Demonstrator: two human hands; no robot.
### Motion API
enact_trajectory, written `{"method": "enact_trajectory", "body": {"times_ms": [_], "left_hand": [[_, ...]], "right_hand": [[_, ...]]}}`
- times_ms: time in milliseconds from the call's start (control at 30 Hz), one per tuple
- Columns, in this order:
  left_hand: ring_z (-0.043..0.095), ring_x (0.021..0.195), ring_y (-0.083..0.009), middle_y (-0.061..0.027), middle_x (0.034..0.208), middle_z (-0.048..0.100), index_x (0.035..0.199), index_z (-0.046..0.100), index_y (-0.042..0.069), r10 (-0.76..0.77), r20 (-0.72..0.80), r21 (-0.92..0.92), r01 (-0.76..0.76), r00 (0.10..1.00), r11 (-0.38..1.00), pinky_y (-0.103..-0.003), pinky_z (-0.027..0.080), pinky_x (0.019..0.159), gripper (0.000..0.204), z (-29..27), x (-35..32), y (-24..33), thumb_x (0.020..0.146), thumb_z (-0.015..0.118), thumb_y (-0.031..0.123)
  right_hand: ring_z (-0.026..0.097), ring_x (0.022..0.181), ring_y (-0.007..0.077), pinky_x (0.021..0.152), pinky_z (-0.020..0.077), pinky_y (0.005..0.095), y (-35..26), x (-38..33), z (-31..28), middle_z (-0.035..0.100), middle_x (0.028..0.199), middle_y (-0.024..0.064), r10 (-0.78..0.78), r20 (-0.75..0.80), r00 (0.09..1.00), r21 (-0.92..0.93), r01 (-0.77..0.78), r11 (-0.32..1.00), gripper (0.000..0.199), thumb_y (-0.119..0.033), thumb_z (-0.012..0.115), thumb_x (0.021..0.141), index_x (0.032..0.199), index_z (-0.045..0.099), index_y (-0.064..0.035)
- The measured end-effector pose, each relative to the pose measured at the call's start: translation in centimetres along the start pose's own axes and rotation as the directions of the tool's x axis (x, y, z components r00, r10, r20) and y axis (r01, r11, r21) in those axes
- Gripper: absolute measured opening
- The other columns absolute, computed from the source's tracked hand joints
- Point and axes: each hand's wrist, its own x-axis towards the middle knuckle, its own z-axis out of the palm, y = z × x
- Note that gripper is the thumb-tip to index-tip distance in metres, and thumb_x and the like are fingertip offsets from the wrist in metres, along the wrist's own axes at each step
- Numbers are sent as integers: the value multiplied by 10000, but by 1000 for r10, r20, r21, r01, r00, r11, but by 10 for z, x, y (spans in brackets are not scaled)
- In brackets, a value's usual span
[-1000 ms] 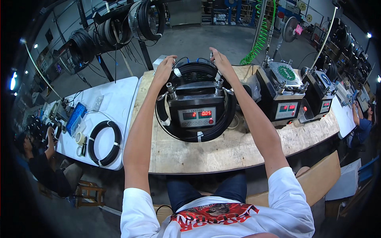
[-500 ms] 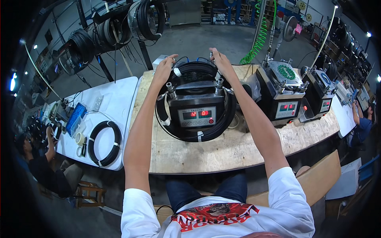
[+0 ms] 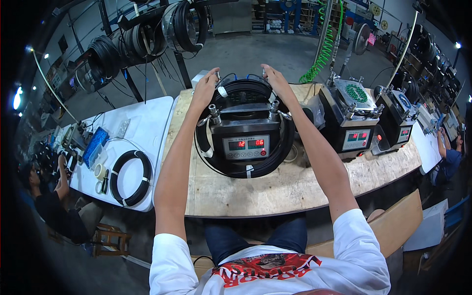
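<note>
A black box-shaped machine (image 3: 245, 129) stands in front of me, with a lit control panel and red digits on its face. Around it hangs a large coil of black cable (image 3: 270, 168), tied with white bands. Near clamp posts (image 3: 215, 115) rise from the machine's front corners, a lever on each. My left hand (image 3: 204, 89) reaches to the far left post (image 3: 217, 75), fingers closed about its top. At the far right post (image 3: 264, 74), my right hand (image 3: 278, 82) has its fingers closed likewise. The fingertips are partly hidden.
Two similar machines (image 3: 355, 132) with green and blue rings on top stand to the right on the wooden bench (image 3: 236, 199). A white table (image 3: 157, 115) at left bears another black coil (image 3: 130, 178) and a tape roll (image 3: 101, 171). People sit at both sides.
My hands stay at the far posts, with only slight finger movement. The right-hand readout on the panel has changed. The whole view has shifted a little.
</note>
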Motion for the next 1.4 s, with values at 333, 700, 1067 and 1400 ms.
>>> {"method": "enact_trajectory", "body": {"times_ms": [333,700,1067,1400], "left_hand": [[562,1230,-319,-180,1236,652,1373,563,80,6,52,-96,-1,999,995,-333,366,1070,532,2,9,-15,973,340,350],[537,1250,-279,-129,1303,609,1249,606,-1,-71,10,-131,72,997,989,-306,338,1082,473,0,-1,3,955,391,302],[465,1343,-276,-74,1423,552,1124,652,-58,4,40,-112,0,999,994,-305,294,1119,475,-3,1,-4,964,374,293],[467,1342,-279,-98,1431,543,1247,624,-22,-2,54,-134,9,999,991,-331,289,1129,503,-1,0,-2,980,345,301]], "right_hand": [[565,979,210,942,414,311,6,7,0,619,984,110,-26,-10,1000,-12,26,1000,544,-390,364,1059,1384,518,19],[596,1013,223,976,400,310,-11,-6,0,666,1019,137,32,-51,998,-13,-33,999,542,-396,367,1053,1355,545,17],[586,1059,243,999,391,330,-9,-4,-2,672,1027,137,-10,-31,999,-36,9,999,547,-420,345,1052,1349,562,-16],[576,1080,250,1012,384,347,-13,-7,-3,673,1054,150,68,-29,997,34,-67,997,610,-483,303,1055,1373,545,-22]]}}
